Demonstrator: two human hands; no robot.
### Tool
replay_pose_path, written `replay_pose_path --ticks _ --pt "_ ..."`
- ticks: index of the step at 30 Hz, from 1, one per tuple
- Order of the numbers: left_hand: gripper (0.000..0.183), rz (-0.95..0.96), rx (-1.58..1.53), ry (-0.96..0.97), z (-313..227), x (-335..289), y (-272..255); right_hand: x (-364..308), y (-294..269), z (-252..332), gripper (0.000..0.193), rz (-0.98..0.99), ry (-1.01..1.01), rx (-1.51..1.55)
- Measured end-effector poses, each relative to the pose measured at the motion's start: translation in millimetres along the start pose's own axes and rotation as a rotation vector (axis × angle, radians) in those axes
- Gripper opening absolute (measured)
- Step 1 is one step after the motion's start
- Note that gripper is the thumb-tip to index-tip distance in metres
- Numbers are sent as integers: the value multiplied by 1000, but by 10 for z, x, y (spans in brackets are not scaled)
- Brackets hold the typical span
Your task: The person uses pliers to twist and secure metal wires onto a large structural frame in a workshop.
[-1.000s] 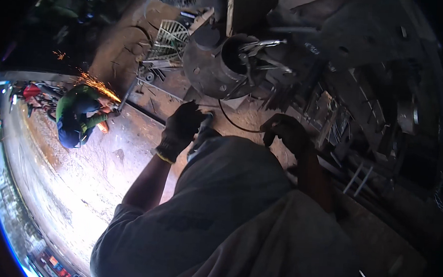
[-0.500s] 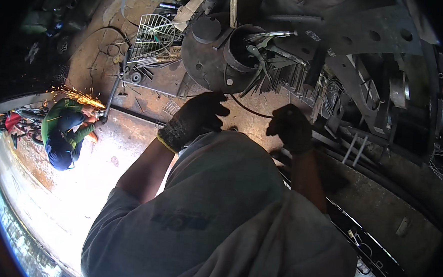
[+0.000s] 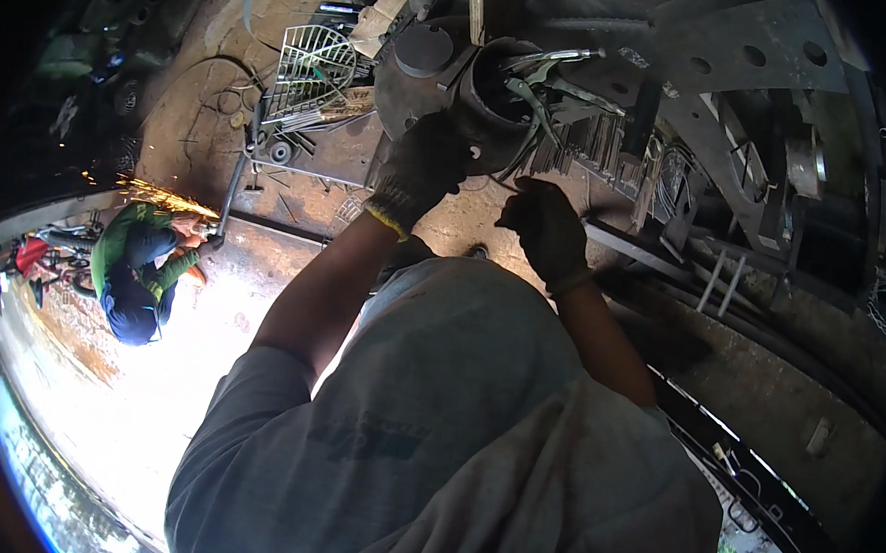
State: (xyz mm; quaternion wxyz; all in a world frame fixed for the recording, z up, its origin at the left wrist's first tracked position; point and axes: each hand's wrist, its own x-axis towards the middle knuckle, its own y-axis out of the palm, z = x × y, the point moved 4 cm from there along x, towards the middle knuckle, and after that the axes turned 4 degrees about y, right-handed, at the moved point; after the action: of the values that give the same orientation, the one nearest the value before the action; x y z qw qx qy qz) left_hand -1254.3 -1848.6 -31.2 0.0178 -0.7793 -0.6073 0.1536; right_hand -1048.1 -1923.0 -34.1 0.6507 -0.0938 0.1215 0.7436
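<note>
**Left hand [image 3: 424, 165] and right hand [image 3: 551, 232] held near a round metal plate [image 3: 399, 92]**

Both hands are covered by dark gloves, the left one edged by a yellow cuff [image 3: 386, 220]. The left hand is stretched over the near part of the plate, its back turned up and its fingers bent; whether anything is grasped by it cannot be told. The right hand is held lower, to the right of the plate, with its fingers curled. A short stretch of thin dark cable [image 3: 504, 184] is seen between the hands, close to the right fingertips, but whether it is gripped there cannot be told.

On the plate, a short round block [image 3: 423, 51] and an open pipe [image 3: 496, 129] are carried, and clamps [image 3: 529, 96] are propped in the pipe's mouth. A wire rack [image 3: 309, 69] is placed left of the plate, and a row of thin rods [image 3: 575, 153] is laid to its right.

Farther left, on the floor [image 3: 269, 252], a crouching co-worker [image 3: 135, 270] in green sleeves is seen, and orange sparks [image 3: 171, 199] are thrown out beside that person's hands.
</note>
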Motion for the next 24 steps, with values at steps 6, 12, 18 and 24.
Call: replay_pose_path --ticks 6,12,18,24 --pt "48 75 108 206 81 173 -50 15 217 211 22 -110 -323 -909" --pt "54 -4 486 356 -60 82 -142 57 289 191 21 -196 -326 -1140" --pt "62 -393 672 734 -385 126 -208 78 291 226 21 -146 -350 -1170" --pt "65 -322 912 1058 -542 186 -130 107 197 62 24 -140 -304 -1161"
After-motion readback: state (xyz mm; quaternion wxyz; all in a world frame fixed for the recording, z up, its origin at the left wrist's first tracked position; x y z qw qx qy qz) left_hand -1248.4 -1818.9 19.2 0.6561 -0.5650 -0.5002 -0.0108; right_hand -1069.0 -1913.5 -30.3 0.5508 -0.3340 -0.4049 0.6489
